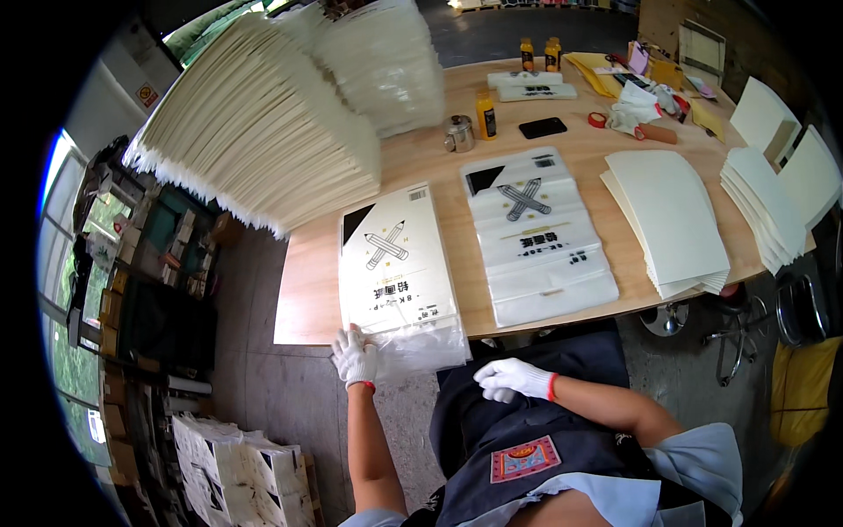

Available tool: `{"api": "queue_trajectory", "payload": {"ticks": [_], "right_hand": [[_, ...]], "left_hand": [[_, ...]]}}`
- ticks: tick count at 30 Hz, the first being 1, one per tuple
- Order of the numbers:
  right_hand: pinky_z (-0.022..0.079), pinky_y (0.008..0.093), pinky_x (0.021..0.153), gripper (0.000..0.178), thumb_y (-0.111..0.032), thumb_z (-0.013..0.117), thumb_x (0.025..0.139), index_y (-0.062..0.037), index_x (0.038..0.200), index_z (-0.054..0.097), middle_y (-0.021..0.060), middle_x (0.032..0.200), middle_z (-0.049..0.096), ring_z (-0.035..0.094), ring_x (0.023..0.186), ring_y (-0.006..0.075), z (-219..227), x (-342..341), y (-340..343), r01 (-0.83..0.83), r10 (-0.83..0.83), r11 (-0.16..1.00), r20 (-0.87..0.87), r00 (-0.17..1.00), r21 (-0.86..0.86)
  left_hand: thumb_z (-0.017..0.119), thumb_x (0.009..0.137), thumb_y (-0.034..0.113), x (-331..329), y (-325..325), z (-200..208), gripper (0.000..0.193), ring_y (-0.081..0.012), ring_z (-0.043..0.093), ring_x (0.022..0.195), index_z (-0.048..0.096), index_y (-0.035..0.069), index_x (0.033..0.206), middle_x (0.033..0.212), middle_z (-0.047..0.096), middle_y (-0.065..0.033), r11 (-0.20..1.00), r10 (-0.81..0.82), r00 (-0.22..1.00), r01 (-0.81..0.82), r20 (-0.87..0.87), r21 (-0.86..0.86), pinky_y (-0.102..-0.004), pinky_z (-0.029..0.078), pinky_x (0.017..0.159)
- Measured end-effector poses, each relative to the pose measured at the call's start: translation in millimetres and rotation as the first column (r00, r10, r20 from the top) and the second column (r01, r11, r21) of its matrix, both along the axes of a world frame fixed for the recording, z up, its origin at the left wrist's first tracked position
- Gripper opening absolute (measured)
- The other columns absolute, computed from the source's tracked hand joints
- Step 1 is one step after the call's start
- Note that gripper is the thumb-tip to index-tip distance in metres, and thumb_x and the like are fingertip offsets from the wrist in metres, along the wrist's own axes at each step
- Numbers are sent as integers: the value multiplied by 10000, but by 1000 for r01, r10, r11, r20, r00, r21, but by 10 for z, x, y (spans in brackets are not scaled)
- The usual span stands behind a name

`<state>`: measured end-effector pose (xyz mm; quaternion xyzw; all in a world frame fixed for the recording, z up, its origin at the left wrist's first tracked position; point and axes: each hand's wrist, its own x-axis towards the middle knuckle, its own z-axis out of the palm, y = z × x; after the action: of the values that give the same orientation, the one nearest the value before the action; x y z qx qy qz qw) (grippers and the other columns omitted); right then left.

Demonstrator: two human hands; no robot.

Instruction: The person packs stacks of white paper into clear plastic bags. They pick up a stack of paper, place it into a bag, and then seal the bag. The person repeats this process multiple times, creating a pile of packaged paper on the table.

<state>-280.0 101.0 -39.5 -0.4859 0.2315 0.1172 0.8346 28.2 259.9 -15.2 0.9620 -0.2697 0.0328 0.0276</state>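
Note:
My left hand (355, 358), in a white knit glove with a red cuff, touches the near left corner of a clear plastic bag (421, 346). Its fingers are apart. Inside the bag lies a stack of off-white paper (364, 290) printed with crossed pencils, and the bag's loose end hangs over the table edge. My right hand (514, 379), gloved alike, hovers over my dark apron (465, 439) with loosely bent fingers and nothing visible in them. To the right of the paper lies a pile of flat printed plastic bags (549, 263).
A tall stack of cream paper (255, 123) stands at the table's far left, beside wrapped plastic bundles (382, 66). Blank paper sheets (667, 220) fan out on the right. A metal cup (458, 134), orange bottle (486, 117) and phone (543, 128) sit farther back.

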Motion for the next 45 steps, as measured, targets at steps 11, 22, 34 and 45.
{"api": "queue_trajectory", "payload": {"ticks": [11,22,34,45], "right_hand": [[512,258,590,275,-249,589,921,-59,1119,606,76,857,683,629,685,123,-138,-974,-204,397,-402,905,-3,916,-156],[511,247,604,352,-261,594,904,-26,1164,564,78,877,663,607,690,104,-277,-1209,-224,409,-410,912,-56,910,-39],[513,252,602,324,-266,584,912,-29,1133,593,92,872,673,614,689,111,-135,-1267,-281,458,-464,885,-73,883,-86],[487,271,531,332,-380,620,880,-70,999,620,54,818,649,601,628,127,178,-411,-1378,768,-760,627,110,640,-133]], "left_hand": [[647,775,228,-2091,-1895,116,307,-295,556,1029,591,143,1064,1126,574,-115,545,-828,534,693,-171,-472,-411,442,857],[754,696,342,-2161,-2617,-128,268,-289,616,930,665,143,851,948,654,-104,694,-709,487,608,-509,-384,-395,485,793],[654,768,285,-2032,-2709,-271,197,-320,625,865,669,103,842,924,655,-153,721,-692,498,519,-523,-460,-399,476,754],[558,853,269,-1851,-2733,167,241,-313,631,867,672,78,946,930,673,-164,554,-832,431,599,-349,-578,-363,475,776]]}}
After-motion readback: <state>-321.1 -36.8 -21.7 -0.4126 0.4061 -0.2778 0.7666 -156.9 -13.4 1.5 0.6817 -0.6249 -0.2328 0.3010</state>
